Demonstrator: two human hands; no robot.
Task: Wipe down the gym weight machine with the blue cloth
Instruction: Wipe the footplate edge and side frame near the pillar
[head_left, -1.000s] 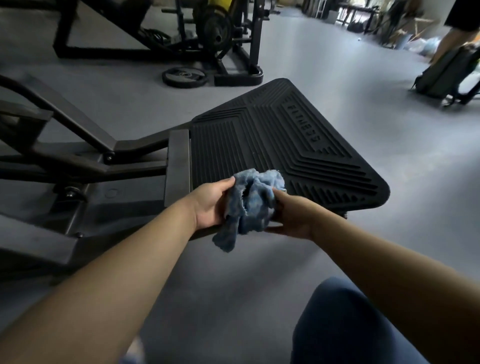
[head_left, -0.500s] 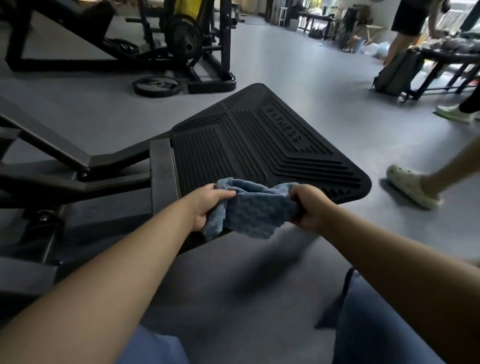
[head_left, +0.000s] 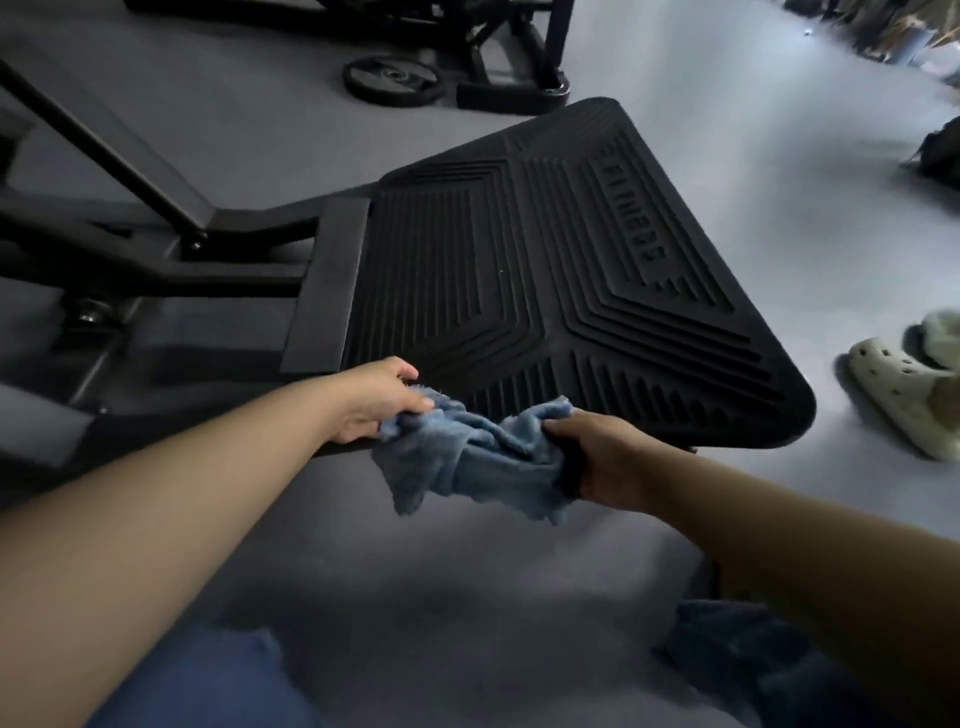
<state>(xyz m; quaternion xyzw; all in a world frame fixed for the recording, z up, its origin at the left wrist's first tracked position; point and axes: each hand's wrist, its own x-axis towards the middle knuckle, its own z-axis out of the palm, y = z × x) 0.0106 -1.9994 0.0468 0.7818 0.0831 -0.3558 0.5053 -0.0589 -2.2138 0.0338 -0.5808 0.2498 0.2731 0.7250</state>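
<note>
Crumpled fluffy blue cloth (head_left: 470, 457) gripped by left hand (head_left: 376, 402) and right hand (head_left: 597, 457), over ribbed black footplate (head_left: 545, 270)

Single head-worn wide-angle view, aimed forward and steeply down from above both outstretched forearms. Close to the left hand (head_left: 379, 400) and right hand (head_left: 605, 457), which meet near frame centre around a crumpled blue terry cloth (head_left: 467, 457). Just beyond, filling the middle, a black ribbed rubber footplate (head_left: 545, 270) of the gym machine, tilted and seen from its near edge. Grey rubber floor (head_left: 727, 104) stretching away toward the top, edges bent by the lens. No second view for overlap.
</note>
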